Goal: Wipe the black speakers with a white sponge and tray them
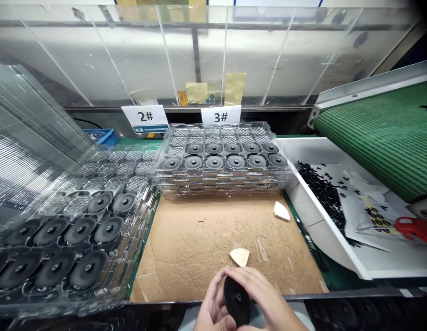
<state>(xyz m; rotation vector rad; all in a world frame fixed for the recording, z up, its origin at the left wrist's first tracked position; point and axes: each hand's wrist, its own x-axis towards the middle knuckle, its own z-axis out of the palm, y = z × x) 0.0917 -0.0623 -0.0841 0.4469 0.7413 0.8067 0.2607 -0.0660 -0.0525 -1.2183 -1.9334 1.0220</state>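
A round black disc part [236, 301] with a small raised ring near its middle is held between both hands at the front edge of the work surface. My left hand [213, 305] wraps round its left side, fingers curled and thumb low on it. Along the upper right side lie the fingers of my right hand [265, 294], also closed on the disc. Its lower end runs out of sight among the hands. Just beyond the fingertips, a pale wedge-shaped piece [239, 256] rests on a cardboard sheet [186, 243]. Another pale wedge [281, 211] sits farther right.
Stacked clear trays [220, 179] with black discs stand behind the cardboard; more clear trays [124, 220] are at left. On the right, a white bin [320, 239] holds small black parts [320, 188] and red-handled scissors [412, 228], beside a green conveyor [382, 133].
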